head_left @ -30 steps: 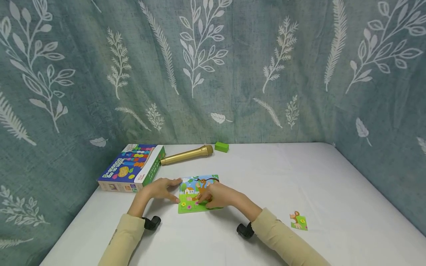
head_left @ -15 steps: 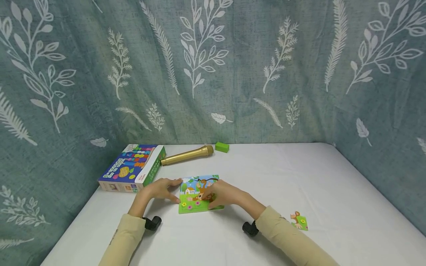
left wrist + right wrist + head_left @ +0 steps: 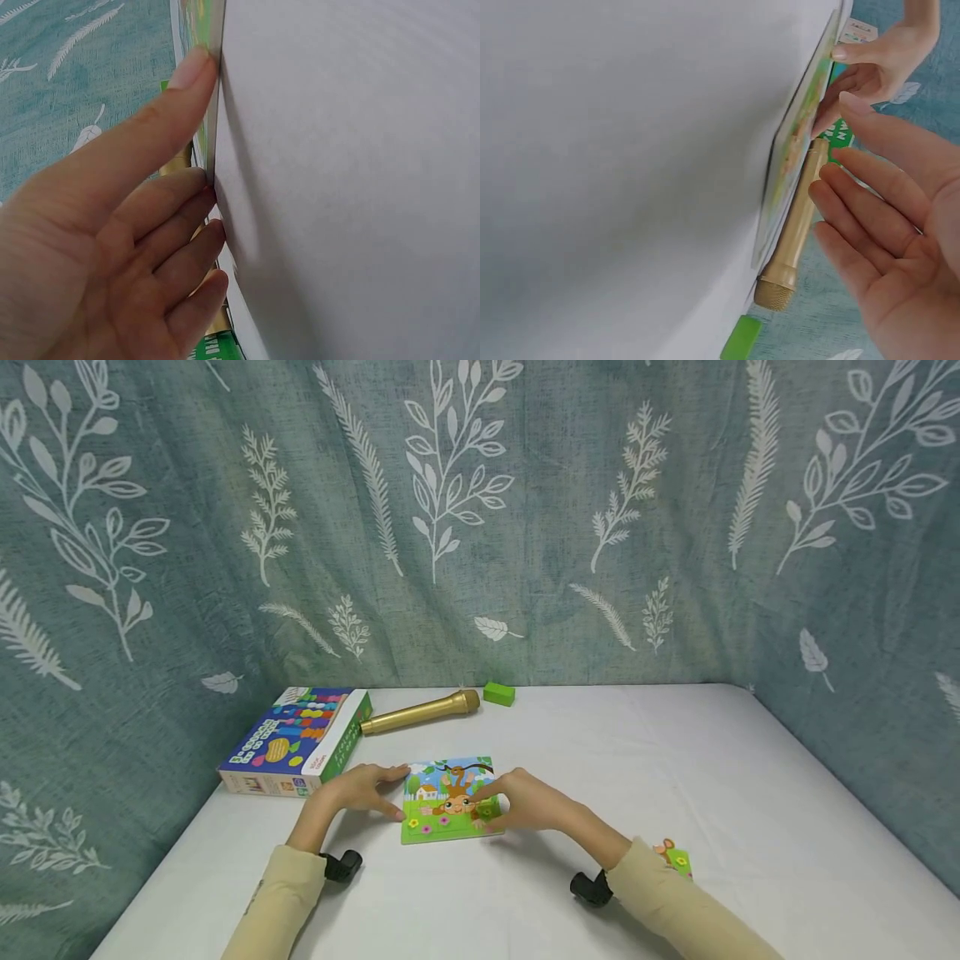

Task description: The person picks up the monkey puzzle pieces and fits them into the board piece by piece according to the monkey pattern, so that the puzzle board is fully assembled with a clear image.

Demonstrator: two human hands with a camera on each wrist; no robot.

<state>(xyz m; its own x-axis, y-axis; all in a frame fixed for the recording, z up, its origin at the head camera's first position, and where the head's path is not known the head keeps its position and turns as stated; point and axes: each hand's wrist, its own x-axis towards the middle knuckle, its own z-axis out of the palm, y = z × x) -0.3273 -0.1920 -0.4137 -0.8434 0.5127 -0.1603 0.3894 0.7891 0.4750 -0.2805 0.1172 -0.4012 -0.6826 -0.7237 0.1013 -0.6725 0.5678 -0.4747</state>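
A jigsaw puzzle board (image 3: 448, 828) with a monkey, a small house and flowers lies flat on the table. My left hand (image 3: 362, 788) stays at its left edge. The thumb and fingers are spread and touch the edge without curling round it, as the left wrist view also shows. Over the board's right side hovers my right hand (image 3: 531, 802), thumb and fingers apart and nothing between them. It hides part of the right edge. One loose puzzle piece (image 3: 681, 861), with a monkey's ear and a yellow flower, lies farther right, partly covered by my right sleeve.
A colourful box (image 3: 296, 739) lies at the back left. Beside it is a gold toy microphone (image 3: 420, 712), and a green block (image 3: 498, 694) sits near the back edge. A leaf-patterned curtain (image 3: 540, 527) surrounds the white table (image 3: 585, 727).
My right hand has drawn back to the right and up off the puzzle, uncovering the monkey's face. The left hand has not moved. The right sleeve now covers part of the loose piece.
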